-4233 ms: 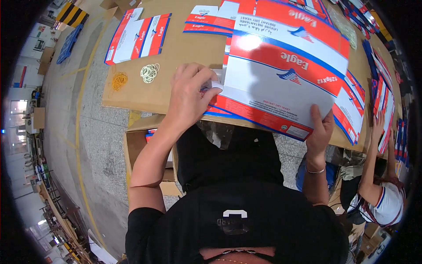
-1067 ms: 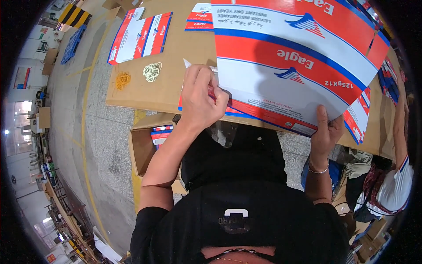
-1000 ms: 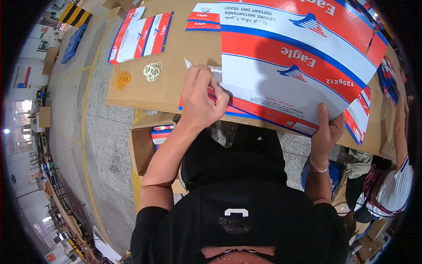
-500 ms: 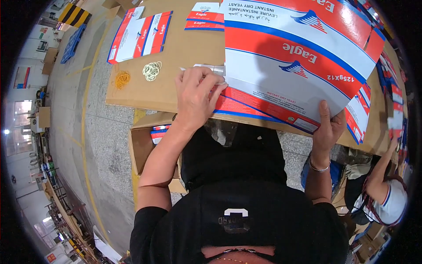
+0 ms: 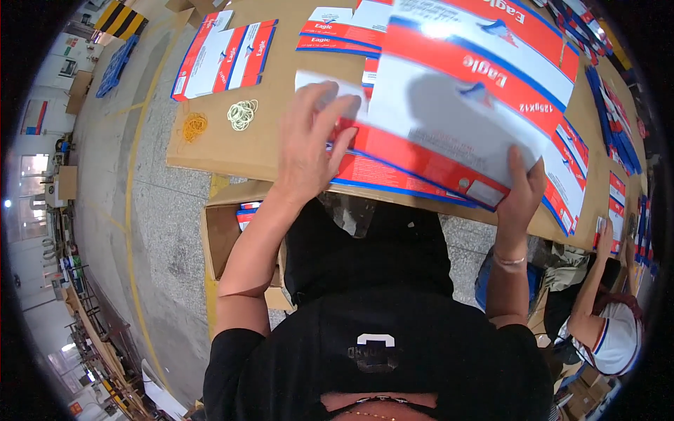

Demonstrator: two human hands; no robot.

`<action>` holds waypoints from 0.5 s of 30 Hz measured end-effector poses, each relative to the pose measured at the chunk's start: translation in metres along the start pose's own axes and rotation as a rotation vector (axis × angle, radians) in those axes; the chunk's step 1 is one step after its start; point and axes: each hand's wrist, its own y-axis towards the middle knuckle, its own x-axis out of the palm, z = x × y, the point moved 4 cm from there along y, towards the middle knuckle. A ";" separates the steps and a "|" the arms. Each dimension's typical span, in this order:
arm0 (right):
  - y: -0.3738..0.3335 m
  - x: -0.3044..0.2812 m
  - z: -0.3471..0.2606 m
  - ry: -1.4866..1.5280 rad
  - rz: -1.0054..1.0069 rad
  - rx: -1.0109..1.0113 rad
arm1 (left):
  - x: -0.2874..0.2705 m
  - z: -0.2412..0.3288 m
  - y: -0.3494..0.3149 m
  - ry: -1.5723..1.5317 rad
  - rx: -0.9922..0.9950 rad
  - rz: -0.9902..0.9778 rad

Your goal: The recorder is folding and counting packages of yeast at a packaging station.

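Note:
A large flat printed carton sheet in red, white and blue is tilted up over the table in front of me. My right hand grips its lower right edge, thumb on the printed face. At its left side is my left hand, the fingers apart and slightly blurred. They lie by a white flap at the sheet's left edge, and I see nothing held in them. Underneath, another red and blue carton sheet lies along the table's near edge.
Left on the cardboard-covered table lie pale rubber bands, orange rubber bands and flat cartons. More cartons lie farther back. An open cardboard box stands below the edge. A co-worker works at the right.
The carton sheet has shifted a little left and tilted. My left fingers have come off its left edge and spread. The co-worker's hand has moved nearer along the table.

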 end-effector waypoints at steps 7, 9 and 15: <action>0.139 0.060 0.051 0.359 -0.049 0.294 | -0.001 -0.033 -0.037 0.053 -0.198 -0.333; 0.195 0.068 0.073 0.486 -0.108 0.301 | 0.012 -0.029 -0.040 0.044 -0.216 -0.439; 0.184 0.069 0.056 -0.445 -0.022 -0.247 | 0.018 -0.040 -0.041 0.091 -0.181 -0.668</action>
